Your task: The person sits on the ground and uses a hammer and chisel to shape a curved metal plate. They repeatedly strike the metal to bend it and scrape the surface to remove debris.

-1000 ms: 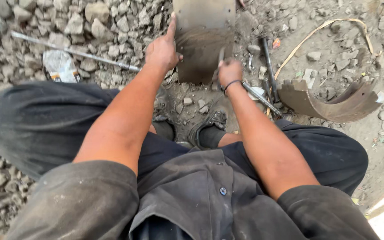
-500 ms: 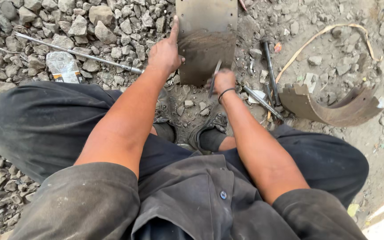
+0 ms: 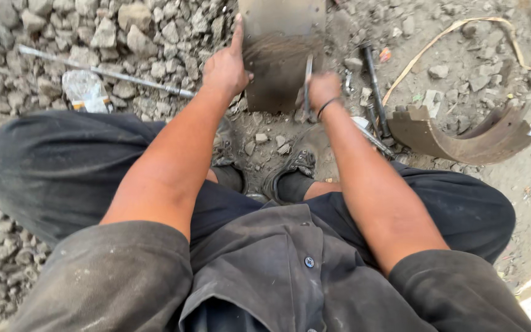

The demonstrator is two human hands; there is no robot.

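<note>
Shifted slightly up the curved metal plate (image 3: 281, 55), right hand (image 3: 322, 92) grips a thin metal tool (image 3: 307, 77) while left hand (image 3: 225, 67) lies flat, fingers spread, steadying the plate's edge.

The ground (image 3: 474, 67) is dirt and broken stones. On it lie a metal plate (image 3: 281, 37), a curved shoe (image 3: 462, 138), 1 thin rod (image 3: 102, 72), a crumpled wrapper (image 3: 84, 91) and a strap (image 3: 456, 31).
</note>
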